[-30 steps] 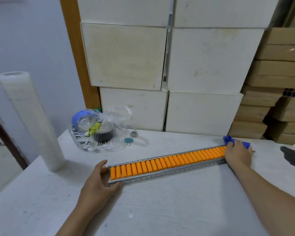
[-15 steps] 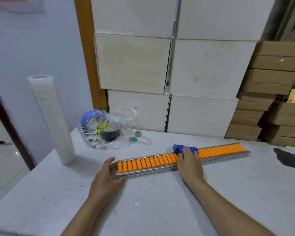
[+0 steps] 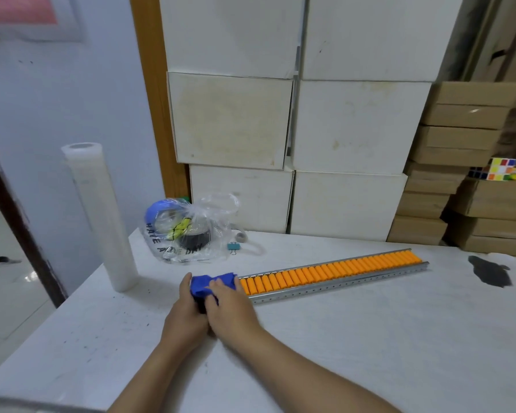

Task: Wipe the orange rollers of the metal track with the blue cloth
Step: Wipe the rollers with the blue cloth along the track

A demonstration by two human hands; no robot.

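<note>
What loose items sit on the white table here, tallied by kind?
Roller track: 1
Blue cloth: 1
Roll of plastic wrap: 1
Plastic bag: 1
Binder clip: 1
Total: 5

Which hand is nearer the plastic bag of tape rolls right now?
Left. The left hand sits at the track's near end on the blue cloth, just below the plastic bag. The right hand presses the cloth beside it, farther from the bag.
</note>
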